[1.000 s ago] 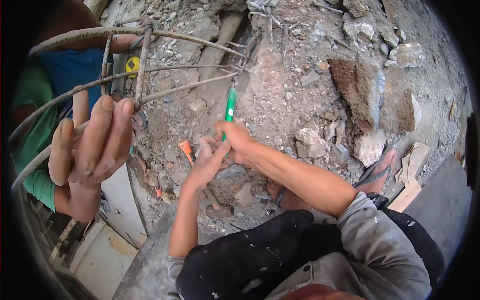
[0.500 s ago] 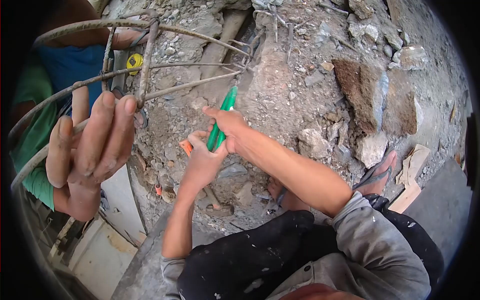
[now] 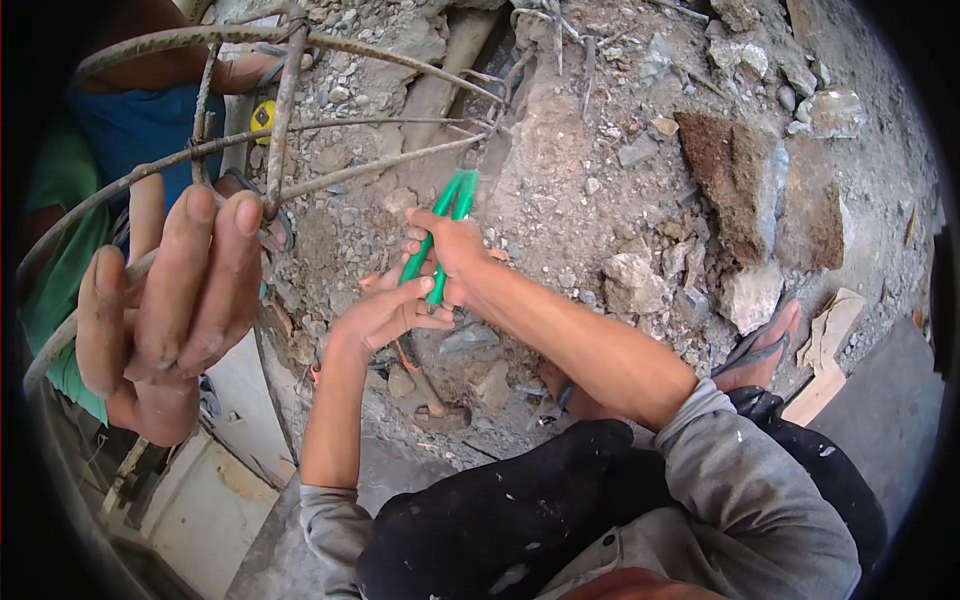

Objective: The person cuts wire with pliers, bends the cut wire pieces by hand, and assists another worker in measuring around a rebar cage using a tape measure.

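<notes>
My right hand [image 3: 462, 252] is closed around the green handles [image 3: 465, 200] of a tool, which are spread in a narrow V. The tool's head points up toward the joint of the rebar frame [image 3: 385, 160] and is hard to make out. Just below and left, my left hand [image 3: 385, 312] has its fingers apart beside the lower handle ends; whether it touches them is unclear. The rebar frame's long bars curve to the left, where a co-worker's hand [image 3: 175, 290] is wrapped around one bar.
A hammer [image 3: 440, 416] lies on the rubble below my left hand. Broken slabs [image 3: 735, 190] and rocks [image 3: 635, 283] are on the right. A yellow tape measure [image 3: 263, 121] is beside the co-worker. My sandalled foot [image 3: 755, 355] stands at the right.
The green handles have spread from close together into a V. My left hand has loosened and shifted left and down. The view has moved slightly.
</notes>
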Available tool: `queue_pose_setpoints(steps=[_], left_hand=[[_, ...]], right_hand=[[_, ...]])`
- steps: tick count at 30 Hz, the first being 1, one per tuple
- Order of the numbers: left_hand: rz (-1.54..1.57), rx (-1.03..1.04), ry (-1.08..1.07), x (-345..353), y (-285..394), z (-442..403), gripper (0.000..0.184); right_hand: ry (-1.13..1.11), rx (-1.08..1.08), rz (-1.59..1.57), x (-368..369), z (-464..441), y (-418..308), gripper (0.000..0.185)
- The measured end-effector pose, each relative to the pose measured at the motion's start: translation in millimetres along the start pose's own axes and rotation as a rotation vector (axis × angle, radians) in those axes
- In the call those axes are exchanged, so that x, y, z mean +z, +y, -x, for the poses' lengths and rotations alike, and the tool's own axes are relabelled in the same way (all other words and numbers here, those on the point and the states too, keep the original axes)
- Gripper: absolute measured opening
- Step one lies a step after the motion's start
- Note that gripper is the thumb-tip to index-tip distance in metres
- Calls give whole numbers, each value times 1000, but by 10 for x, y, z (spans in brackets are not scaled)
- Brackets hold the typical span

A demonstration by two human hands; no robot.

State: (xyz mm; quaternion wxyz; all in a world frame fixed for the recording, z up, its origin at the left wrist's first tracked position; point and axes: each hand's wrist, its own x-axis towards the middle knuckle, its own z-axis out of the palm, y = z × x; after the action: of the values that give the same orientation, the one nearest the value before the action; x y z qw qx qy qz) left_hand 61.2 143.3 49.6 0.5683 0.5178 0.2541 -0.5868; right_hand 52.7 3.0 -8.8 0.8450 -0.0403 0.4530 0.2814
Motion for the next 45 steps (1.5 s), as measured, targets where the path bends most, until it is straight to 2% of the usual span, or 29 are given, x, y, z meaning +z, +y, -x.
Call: queue_pose_setpoints(steps=[1, 2, 4, 6, 8, 10, 15, 17, 18, 20, 21, 23, 27, 29, 30, 32, 33, 35, 37, 39, 41, 42, 44, 45], left_hand=[[87, -12, -53, 10, -21, 1, 54], [176, -20, -107, 16, -30, -1, 46], [98, -49, -109, 92, 107, 61, 43], [25, -92, -107, 111, 117, 94, 39], [149, -148, -98, 115, 121, 55, 30], [131, -111, -72, 219, 210, 96, 26], [-53, -79, 31, 369, 421, 171, 23], [-563, -126, 150, 398, 510, 169, 33], [-563, -126, 149, 425, 517, 169, 33], [-604, -55, 215, 482, 503, 170, 48], [-606, -56, 215, 472, 460, 161, 48], [-736, 44, 373, 425, 329, 122, 56], [-633, 146, 333, 504, 293, 182, 65], [-94, -15, 269, 571, 368, 222, 49], [-95, -14, 269, 500, 340, 196, 49], [148, -199, 32, 239, 225, 101, 24], [151, -202, 29, 174, 197, 84, 24], [11, -258, 49, 62, 180, 58, 10], [-55, -287, 97, 38, 285, 75, 11], [-127, -318, 144, 92, 398, 108, 15], [-704, -226, 348, 184, 484, 136, 24], [-703, -228, 346, 192, 510, 137, 24], [-1141, 3, 469, 179, 549, 148, 43], [-1144, -2, 474, 183, 535, 156, 43]], right_hand=[[-110, 33, -142, -5, 10, 12, 20], [-108, 35, -144, -7, 25, 22, 20], [-294, -23, -327, -16, 31, 30, 28], [-352, 3, -330, -61, -27, 52, 27], [-423, 15, -323, -89, -42, 50, 26], [-156, -28, -25, -40, 119, -43, 26], [23, -54, 198, 61, 235, -117, 30], [56, -78, 272, 148, 281, -181, 34], [127, -32, 276, 232, 282, -243, 36], [199, 14, 276, 304, 277, -231, 38], [258, -53, 310, 308, 260, -166, 37], [317, -121, 348, 282, 184, -90, 37], [306, -182, 339, 149, 63, 45, 30], [268, -190, 320, 138, 68, 1, 29], [283, -212, 354, 146, 95, -8, 28], [301, -233, 386, 150, 97, 0, 26], [291, -247, 410, 154, 106, -5, 23], [282, -266, 433, 167, 125, -33, 20], [248, -87, 433, 298, 290, -130, 20], [243, -52, 402, 364, 290, -161, 21], [239, -19, 373, 430, 188, -144, 21], [284, -66, 279, 454, 50, -76, 23], [328, -106, 183, 510, -91, -2, 26], [381, -118, 174, 556, -122, 7, 25]])
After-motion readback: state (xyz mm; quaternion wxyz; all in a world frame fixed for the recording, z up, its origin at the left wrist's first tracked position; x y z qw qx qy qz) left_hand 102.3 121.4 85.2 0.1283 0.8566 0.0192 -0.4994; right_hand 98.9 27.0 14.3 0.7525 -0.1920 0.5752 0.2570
